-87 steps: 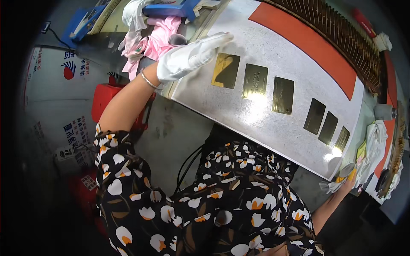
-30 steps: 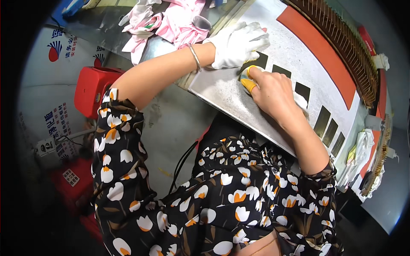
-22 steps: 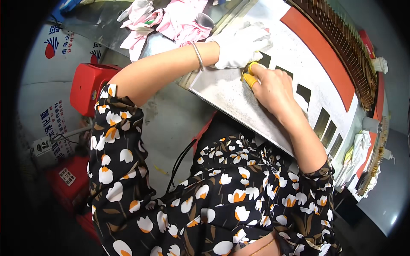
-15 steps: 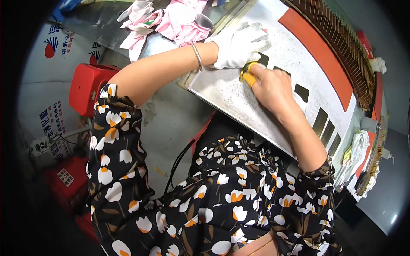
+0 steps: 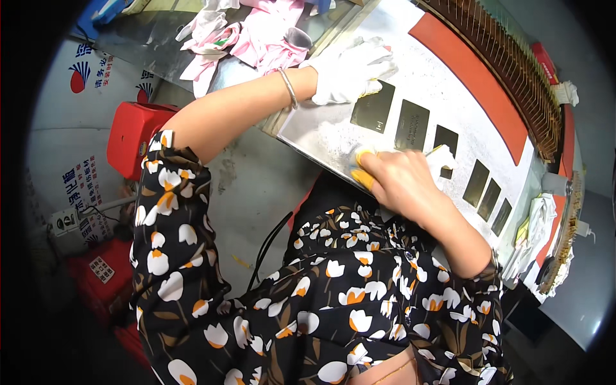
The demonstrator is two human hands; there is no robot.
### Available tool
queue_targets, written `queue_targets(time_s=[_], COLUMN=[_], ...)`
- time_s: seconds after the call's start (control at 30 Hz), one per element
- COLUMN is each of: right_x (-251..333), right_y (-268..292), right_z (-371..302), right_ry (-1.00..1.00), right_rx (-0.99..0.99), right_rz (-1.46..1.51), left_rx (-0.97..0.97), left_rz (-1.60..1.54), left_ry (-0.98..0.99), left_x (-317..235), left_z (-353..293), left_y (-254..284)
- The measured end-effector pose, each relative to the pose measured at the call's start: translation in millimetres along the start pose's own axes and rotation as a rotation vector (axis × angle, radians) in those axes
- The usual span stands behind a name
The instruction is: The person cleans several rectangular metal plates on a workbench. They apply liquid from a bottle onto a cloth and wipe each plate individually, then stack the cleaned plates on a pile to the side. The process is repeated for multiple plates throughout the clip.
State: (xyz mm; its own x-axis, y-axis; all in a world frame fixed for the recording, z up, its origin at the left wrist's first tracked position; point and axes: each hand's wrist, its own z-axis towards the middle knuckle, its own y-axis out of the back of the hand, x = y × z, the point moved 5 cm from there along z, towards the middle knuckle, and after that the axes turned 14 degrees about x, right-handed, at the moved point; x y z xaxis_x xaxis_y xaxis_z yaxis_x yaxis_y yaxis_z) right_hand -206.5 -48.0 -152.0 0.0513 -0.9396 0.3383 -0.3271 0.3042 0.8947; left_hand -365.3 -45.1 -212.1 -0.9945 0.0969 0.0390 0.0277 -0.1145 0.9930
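My left hand point(image 5: 350, 70) wears a white glove and rests at the upper edge of a dark rectangular plate point(image 5: 373, 110), its fingers stretched out and lying flat. Bare except for yellow finger covers, my right hand point(image 5: 401, 183) is curled near the front edge of the white board point(image 5: 305, 125). A bit of white cloth point(image 5: 441, 158) sticks out from that hand's far side; the rest is hidden under it. Beside the first plate lies a second dark plate point(image 5: 411, 126) with fine markings, and a third dark plate point(image 5: 447, 138) is partly covered by the cloth.
Several smaller dark plates, one of them here point(image 5: 476, 183), lie toward the board's right end. An orange-red strip point(image 5: 468, 83) and a long rack of thin pins point(image 5: 507, 70) run behind. Pink cloths point(image 5: 269, 38) lie at upper left; a red stool point(image 5: 131, 138) stands below.
My right hand has moved off the first plate, toward me and down to the board's front edge, uncovering the first two plates. My left hand stays nearly in place.
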Motion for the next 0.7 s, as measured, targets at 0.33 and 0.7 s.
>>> queue_targets(time_s=[0.33,0.7], right_x=[-31,-52], right_y=[-19,-61], right_z=[-141,-184], right_ry=[-0.360,-0.373], right_rx=[0.122,-0.100], right_rz=[0.882,1.141], left_rx=[0.336,0.469], left_rz=[-0.504,-0.692], left_ry=[0.006,0.007], left_x=[-12,-32], left_z=[37,52], left_y=[26,34])
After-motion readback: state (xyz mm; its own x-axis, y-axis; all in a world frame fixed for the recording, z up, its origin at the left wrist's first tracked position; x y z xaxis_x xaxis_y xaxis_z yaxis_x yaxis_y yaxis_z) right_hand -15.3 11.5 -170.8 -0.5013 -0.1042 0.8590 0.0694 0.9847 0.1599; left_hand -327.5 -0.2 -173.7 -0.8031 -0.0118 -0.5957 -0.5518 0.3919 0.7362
